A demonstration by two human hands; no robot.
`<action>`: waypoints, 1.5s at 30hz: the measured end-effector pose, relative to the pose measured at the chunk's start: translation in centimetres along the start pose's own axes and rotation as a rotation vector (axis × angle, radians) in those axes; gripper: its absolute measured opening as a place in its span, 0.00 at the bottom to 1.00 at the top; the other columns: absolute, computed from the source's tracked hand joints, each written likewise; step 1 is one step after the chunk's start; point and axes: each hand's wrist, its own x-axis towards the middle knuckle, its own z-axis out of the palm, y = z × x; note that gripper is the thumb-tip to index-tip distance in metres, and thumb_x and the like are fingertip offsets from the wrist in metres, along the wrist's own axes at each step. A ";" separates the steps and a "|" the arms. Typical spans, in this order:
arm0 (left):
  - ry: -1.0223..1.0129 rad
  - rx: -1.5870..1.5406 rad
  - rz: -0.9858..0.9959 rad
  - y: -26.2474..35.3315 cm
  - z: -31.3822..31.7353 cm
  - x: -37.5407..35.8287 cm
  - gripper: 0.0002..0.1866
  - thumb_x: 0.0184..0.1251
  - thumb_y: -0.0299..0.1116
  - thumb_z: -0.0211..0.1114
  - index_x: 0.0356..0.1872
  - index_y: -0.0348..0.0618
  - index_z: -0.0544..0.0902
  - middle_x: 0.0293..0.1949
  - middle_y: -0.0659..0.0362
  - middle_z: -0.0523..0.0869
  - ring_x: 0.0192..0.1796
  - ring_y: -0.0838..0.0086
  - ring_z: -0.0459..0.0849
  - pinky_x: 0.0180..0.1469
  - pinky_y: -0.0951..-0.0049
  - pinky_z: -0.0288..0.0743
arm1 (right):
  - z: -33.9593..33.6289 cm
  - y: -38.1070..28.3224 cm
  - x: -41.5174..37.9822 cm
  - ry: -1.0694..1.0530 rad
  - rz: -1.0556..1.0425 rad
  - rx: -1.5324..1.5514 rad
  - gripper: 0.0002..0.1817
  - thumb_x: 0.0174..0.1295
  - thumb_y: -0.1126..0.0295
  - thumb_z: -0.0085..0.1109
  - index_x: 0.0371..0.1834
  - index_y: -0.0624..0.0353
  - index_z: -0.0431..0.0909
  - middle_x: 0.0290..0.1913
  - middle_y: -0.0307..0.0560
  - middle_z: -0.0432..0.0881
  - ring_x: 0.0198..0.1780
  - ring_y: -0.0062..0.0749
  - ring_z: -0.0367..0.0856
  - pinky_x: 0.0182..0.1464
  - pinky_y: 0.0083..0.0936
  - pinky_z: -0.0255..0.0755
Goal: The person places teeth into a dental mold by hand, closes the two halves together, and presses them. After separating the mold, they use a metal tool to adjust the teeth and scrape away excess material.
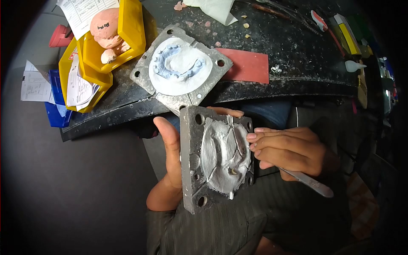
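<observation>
My left hand [171, 148] holds up a grey metal flask half [191, 178] from behind, thumb at its left edge and fingertips over its top. Inside the flask sits white plaster [219, 170] with an arch-shaped hollow, tilted toward the camera. My right hand [289, 151] is closed around a metal tool [312, 185], whose flat handle sticks out below the fingers. The fingertips are at the plaster's right edge; the tool's working end is hidden. On the bench behind lies another flask half [168, 87] with white plaster and a bluish tooth arch [178, 63].
Black bench [297, 85] with plaster crumbs. A red sheet [246, 66] lies beside the far flask half. Yellow bins [136, 29] with papers and pink casts stand at the left, a blue bin [57, 112] beside them. White cloth [214, 10] and tools lie at the back.
</observation>
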 end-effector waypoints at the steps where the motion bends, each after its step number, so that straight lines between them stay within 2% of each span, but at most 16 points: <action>1: -0.021 -0.016 0.009 0.1 0.0 0.0 0.67 0.62 0.89 0.25 0.67 0.25 0.72 0.54 0.46 0.87 0.55 0.67 0.89 0.59 0.64 0.86 | 0.1 0.0 0.0 -0.003 -0.026 -0.021 0.14 0.60 0.74 0.74 0.45 0.71 0.84 0.48 0.54 0.88 0.55 0.45 0.91 0.61 0.40 0.89; 8: -0.068 -0.065 0.005 0.2 -0.1 0.1 0.68 0.61 0.89 0.26 0.68 0.24 0.72 0.53 0.46 0.88 0.54 0.67 0.89 0.59 0.64 0.86 | 0.0 0.1 0.1 -0.005 -0.009 -0.026 0.14 0.60 0.75 0.74 0.45 0.71 0.84 0.48 0.55 0.88 0.55 0.47 0.91 0.61 0.40 0.89; 10: -0.046 -0.051 0.002 0.1 -0.3 0.1 0.68 0.61 0.89 0.26 0.68 0.24 0.72 0.53 0.46 0.88 0.54 0.67 0.89 0.59 0.64 0.86 | 0.2 0.2 0.1 0.015 0.010 0.053 0.05 0.61 0.82 0.68 0.39 0.74 0.83 0.45 0.62 0.89 0.52 0.54 0.92 0.59 0.47 0.89; 16: 0.005 0.036 0.012 -0.1 -0.2 0.2 0.68 0.61 0.90 0.27 0.67 0.24 0.73 0.53 0.47 0.88 0.54 0.67 0.89 0.58 0.65 0.86 | 0.6 0.2 -0.1 0.046 0.027 0.044 0.06 0.59 0.84 0.69 0.38 0.73 0.83 0.42 0.60 0.89 0.51 0.53 0.93 0.58 0.45 0.89; 23: 0.019 0.170 -0.001 -0.1 0.1 0.1 0.68 0.61 0.90 0.28 0.68 0.24 0.73 0.54 0.47 0.88 0.55 0.68 0.89 0.60 0.65 0.84 | 0.6 0.3 -0.3 0.112 0.053 0.104 0.04 0.59 0.84 0.69 0.35 0.74 0.83 0.40 0.61 0.89 0.51 0.53 0.93 0.59 0.45 0.89; 25: -0.024 0.123 0.032 -0.3 -0.3 0.2 0.68 0.60 0.90 0.27 0.68 0.24 0.72 0.54 0.47 0.88 0.56 0.68 0.88 0.61 0.64 0.84 | 0.4 0.3 -0.1 0.040 0.061 0.055 0.04 0.61 0.83 0.69 0.35 0.74 0.83 0.40 0.60 0.89 0.51 0.52 0.93 0.58 0.44 0.89; 30: -0.068 0.129 0.058 -0.5 -0.7 0.2 0.68 0.61 0.89 0.25 0.69 0.24 0.72 0.56 0.46 0.88 0.57 0.68 0.88 0.64 0.64 0.82 | 1.1 0.5 -0.8 0.057 0.034 0.080 0.06 0.63 0.80 0.69 0.34 0.73 0.83 0.40 0.61 0.89 0.50 0.52 0.93 0.58 0.43 0.89; 32: -0.095 0.101 0.068 -0.4 -0.1 0.3 0.68 0.62 0.89 0.24 0.68 0.25 0.72 0.56 0.46 0.88 0.57 0.68 0.87 0.62 0.66 0.82 | 1.6 0.4 -0.8 0.180 0.082 0.109 0.08 0.64 0.77 0.70 0.33 0.73 0.83 0.39 0.61 0.89 0.49 0.52 0.93 0.58 0.43 0.89; 36: -0.052 0.136 0.085 -0.5 -0.4 0.2 0.67 0.63 0.88 0.23 0.68 0.26 0.72 0.55 0.46 0.88 0.56 0.69 0.87 0.61 0.67 0.82 | 1.2 0.3 -0.4 0.104 0.096 0.067 0.08 0.65 0.75 0.70 0.33 0.71 0.84 0.38 0.59 0.89 0.45 0.50 0.94 0.55 0.42 0.90; 37: -0.043 0.147 0.084 -0.5 -0.6 0.2 0.67 0.63 0.88 0.23 0.68 0.26 0.72 0.55 0.46 0.88 0.55 0.69 0.87 0.61 0.67 0.82 | 1.1 0.3 -0.5 0.096 0.086 0.076 0.06 0.58 0.80 0.70 0.37 0.69 0.83 0.39 0.56 0.89 0.47 0.47 0.93 0.54 0.38 0.91; 38: -0.036 0.158 0.082 -0.5 -0.6 0.2 0.67 0.63 0.88 0.23 0.68 0.27 0.72 0.54 0.47 0.88 0.55 0.70 0.87 0.60 0.67 0.82 | 1.1 0.3 -0.6 0.089 0.076 0.083 0.12 0.52 0.85 0.70 0.41 0.68 0.83 0.40 0.52 0.88 0.49 0.45 0.92 0.54 0.35 0.92; 39: -0.035 0.158 0.081 -0.5 -0.5 0.2 0.67 0.63 0.88 0.23 0.68 0.27 0.72 0.54 0.47 0.88 0.55 0.70 0.87 0.60 0.67 0.82 | 1.3 0.2 -0.6 0.089 0.078 0.084 0.12 0.52 0.85 0.70 0.41 0.68 0.83 0.40 0.52 0.88 0.49 0.45 0.92 0.54 0.35 0.92; 40: -0.047 0.181 0.085 -0.5 -0.4 0.2 0.66 0.63 0.88 0.23 0.69 0.27 0.72 0.54 0.47 0.88 0.55 0.70 0.87 0.60 0.67 0.82 | 1.5 0.1 -0.5 0.145 0.111 0.092 0.06 0.59 0.79 0.69 0.37 0.70 0.83 0.39 0.56 0.88 0.47 0.47 0.93 0.54 0.39 0.91; 41: -0.059 0.204 0.090 -0.5 -0.3 0.2 0.66 0.63 0.88 0.22 0.69 0.28 0.72 0.55 0.48 0.88 0.55 0.70 0.87 0.60 0.67 0.82 | 1.6 0.1 -0.4 0.201 0.143 0.101 0.10 0.67 0.73 0.69 0.33 0.72 0.83 0.38 0.60 0.89 0.44 0.49 0.94 0.54 0.43 0.91; 43: -0.027 0.206 0.101 -0.8 -0.3 0.2 0.66 0.63 0.88 0.22 0.69 0.28 0.72 0.55 0.48 0.88 0.55 0.69 0.87 0.61 0.67 0.82 | 2.0 0.5 -0.8 0.229 0.071 0.102 0.10 0.67 0.73 0.69 0.34 0.73 0.84 0.37 0.61 0.89 0.44 0.50 0.94 0.54 0.44 0.91; 45: 0.007 0.210 0.111 -0.8 -0.3 0.2 0.66 0.64 0.88 0.22 0.69 0.28 0.72 0.55 0.48 0.88 0.55 0.69 0.87 0.61 0.66 0.82 | 1.6 0.2 -0.5 0.120 0.083 0.081 0.10 0.67 0.72 0.69 0.35 0.71 0.85 0.36 0.60 0.89 0.42 0.49 0.94 0.52 0.43 0.91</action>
